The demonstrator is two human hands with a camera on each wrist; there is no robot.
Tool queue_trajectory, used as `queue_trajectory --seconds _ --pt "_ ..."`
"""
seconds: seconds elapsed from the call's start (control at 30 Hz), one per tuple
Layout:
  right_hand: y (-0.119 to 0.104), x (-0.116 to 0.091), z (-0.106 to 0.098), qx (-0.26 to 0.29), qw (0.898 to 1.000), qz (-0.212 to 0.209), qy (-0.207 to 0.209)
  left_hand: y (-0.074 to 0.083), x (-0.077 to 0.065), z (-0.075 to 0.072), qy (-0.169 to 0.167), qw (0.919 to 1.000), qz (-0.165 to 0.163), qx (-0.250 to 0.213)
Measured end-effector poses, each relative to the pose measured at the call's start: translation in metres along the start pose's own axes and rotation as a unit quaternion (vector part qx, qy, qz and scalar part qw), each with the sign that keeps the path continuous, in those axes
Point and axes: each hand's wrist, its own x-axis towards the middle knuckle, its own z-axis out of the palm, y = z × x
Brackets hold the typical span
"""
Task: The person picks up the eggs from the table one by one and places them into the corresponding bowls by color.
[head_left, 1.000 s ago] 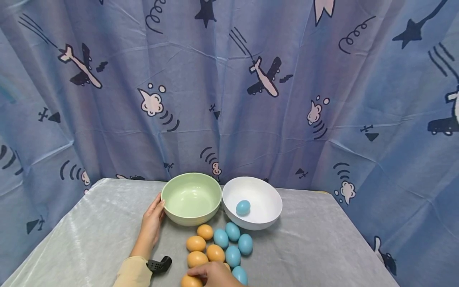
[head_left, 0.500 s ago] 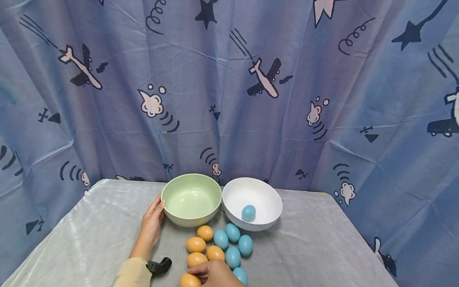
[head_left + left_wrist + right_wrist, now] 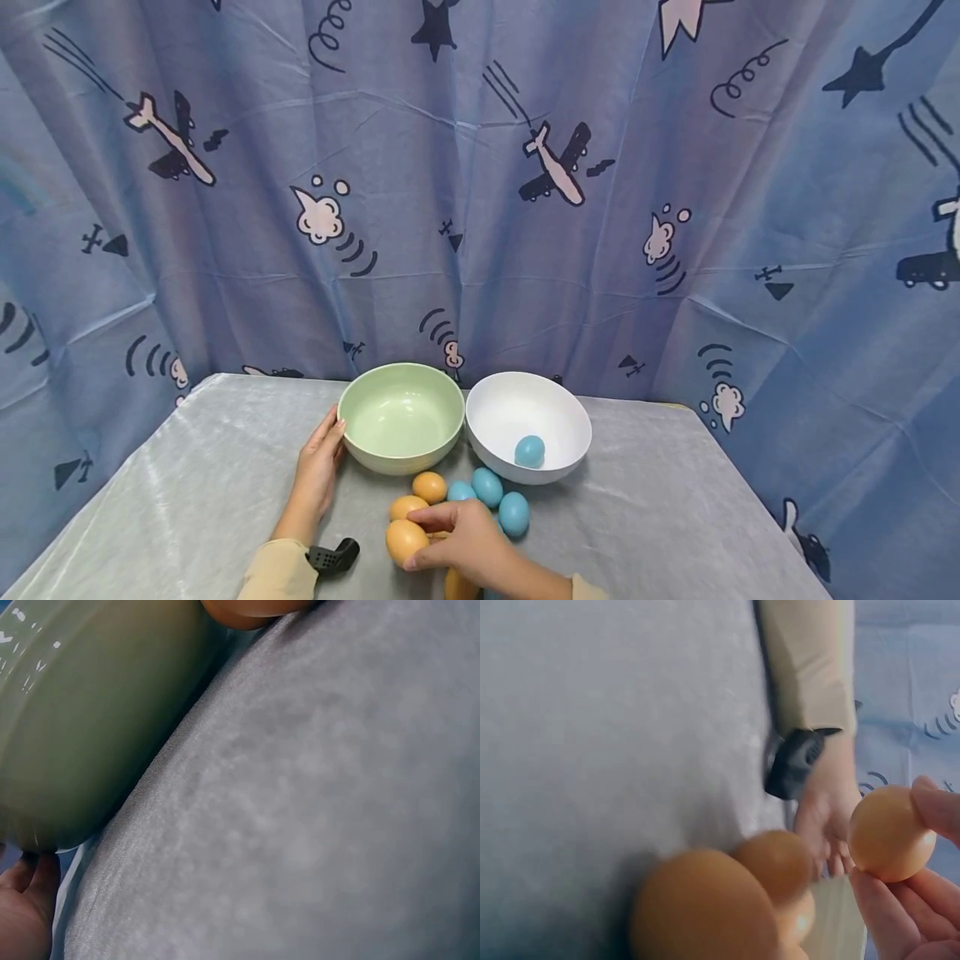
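Note:
My right hand [image 3: 476, 542] pinches an orange egg [image 3: 406, 542] between thumb and fingers, raised above the other eggs. In the right wrist view the same egg [image 3: 891, 832] sits at the fingertips. My left hand [image 3: 318, 467] rests its fingers against the left side of the green bowl [image 3: 401, 417]; in the left wrist view those fingertips [image 3: 43, 874] touch the bowl's outside. Orange eggs [image 3: 430, 487] and blue eggs [image 3: 513, 513] lie in front of the bowls, several partly hidden by my right hand.
A white bowl [image 3: 495, 400] stands right beside the green one, with a single blue egg [image 3: 529, 451] inside. Grey cloth [image 3: 675, 500] covers the table. A patterned blue curtain [image 3: 480, 250] hangs behind it. A black strap device [image 3: 333, 557] is on my left wrist.
My right hand has lifted an orange egg from the near end of the group and moved it forward. The blue egg in the white bowl has rolled right. My left hand stays put.

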Motion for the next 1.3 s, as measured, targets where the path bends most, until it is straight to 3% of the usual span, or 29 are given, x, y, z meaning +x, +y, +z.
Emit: queue_trajectory --seconds 0.27,0.53,1.3 --pt "-0.018 0.012 -0.015 -0.006 1.0 -0.02 0.02 0.001 0.002 -0.002 0.003 1.0 0.001 0.006" --pt "-0.031 0.024 -0.023 0.037 0.999 -0.034 0.017 0.0 0.001 -0.003 0.002 1.0 -0.002 0.009" --pt "-0.034 0.084 -0.027 -0.01 0.994 -0.069 0.087 -0.002 -0.002 0.0 -0.004 0.9998 0.019 0.01"
